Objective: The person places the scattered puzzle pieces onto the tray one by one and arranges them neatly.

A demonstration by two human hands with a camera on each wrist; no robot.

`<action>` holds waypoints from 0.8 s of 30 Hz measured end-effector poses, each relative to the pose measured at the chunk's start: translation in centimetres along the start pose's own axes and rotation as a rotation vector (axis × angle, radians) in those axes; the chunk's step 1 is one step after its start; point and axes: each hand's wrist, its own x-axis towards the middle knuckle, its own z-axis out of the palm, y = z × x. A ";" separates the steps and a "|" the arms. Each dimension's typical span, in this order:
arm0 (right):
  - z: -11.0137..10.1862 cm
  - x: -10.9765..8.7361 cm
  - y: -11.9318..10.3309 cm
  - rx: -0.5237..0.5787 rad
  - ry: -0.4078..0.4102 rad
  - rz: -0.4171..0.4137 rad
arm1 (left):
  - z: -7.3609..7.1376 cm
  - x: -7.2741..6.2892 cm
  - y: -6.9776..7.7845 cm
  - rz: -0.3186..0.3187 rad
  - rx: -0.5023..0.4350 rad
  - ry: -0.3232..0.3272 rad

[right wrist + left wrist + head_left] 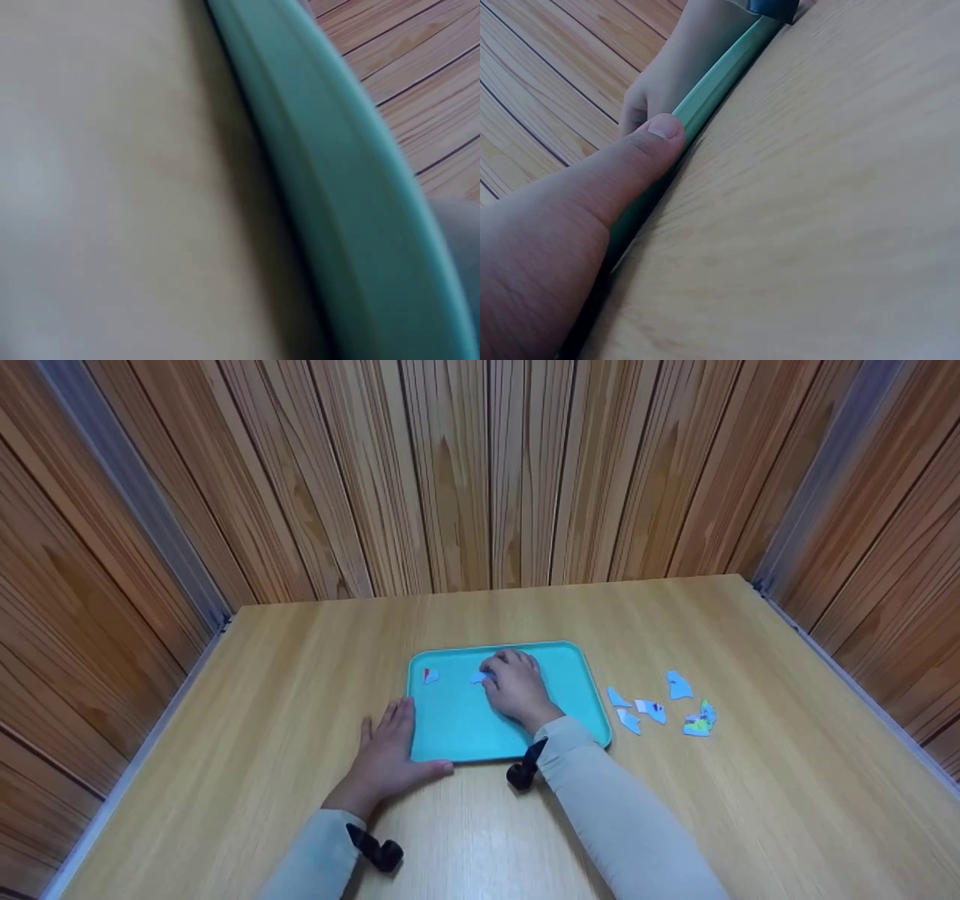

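Observation:
A turquoise tray [457, 735] lies on the table in front of me. My left hand [390, 754] rests at its near left corner, fingers straight along the left side and thumb [649, 146] against the front rim. Over the tray's upper middle, my right hand [516, 686] bends its fingers down and pinches a small blue puzzle piece [477, 679] between thumb and forefinger, low at the tray's surface. Part of that piece is hidden under the fingers. Another puzzle piece [430, 676], blue with some red, lies in the tray's upper left. The right wrist view shows only the tray's rim [337, 172] and table.
Right of the tray, several loose blue printed pieces lie on the wooden table [300, 660], among them a plain blue one [679, 685] and a cluster with green and yellow [700, 720]. Wood-panelled walls [450, 472] stand behind and at both sides.

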 end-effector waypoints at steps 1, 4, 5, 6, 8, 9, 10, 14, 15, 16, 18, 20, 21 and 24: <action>0.1 0.1 -0.2 0.011 0.004 0.008 | 0.0 0.0 0.0 -0.002 0.001 -0.001; 0.5 0.2 -0.8 0.045 0.010 0.033 | -0.1 -0.1 0.0 -0.007 -0.005 -0.008; 0.6 0.3 -1.0 0.050 0.008 0.044 | -0.1 -0.1 0.0 -0.009 -0.008 -0.011; 0.7 0.4 -1.2 0.051 0.007 0.055 | -0.1 -0.1 0.0 -0.008 -0.010 -0.011; 0.9 0.6 -1.5 0.057 0.010 0.079 | -0.2 -0.1 0.0 -0.006 -0.015 -0.012; 1.0 0.7 -1.7 0.057 0.013 0.089 | -0.2 -0.1 0.0 -0.004 -0.015 -0.012; 1.2 0.8 -1.8 0.054 0.012 0.101 | -0.2 -0.1 0.0 -0.001 -0.016 -0.009; 1.6 1.1 -2.3 0.043 0.006 0.135 | -0.1 -0.1 0.0 0.009 -0.018 -0.003; 1.7 1.2 -2.5 0.040 0.006 0.137 | -0.1 -0.1 0.0 0.009 -0.017 -0.003; 1.8 1.2 -2.6 0.038 0.006 0.139 | 0.0 -0.1 0.0 0.008 -0.017 0.000; 1.9 1.2 -2.8 0.026 0.011 0.131 | 0.0 0.0 0.0 0.004 -0.011 0.001; 2.0 1.2 -3.0 0.019 0.020 0.122 | 0.1 0.1 0.1 -0.002 -0.003 0.002; 2.1 1.2 -3.1 0.016 0.023 0.118 | 0.1 0.1 0.1 -0.005 0.001 0.002; 2.2 1.3 -3.2 0.009 0.022 0.116 | 0.1 0.2 0.2 -0.019 0.010 -0.003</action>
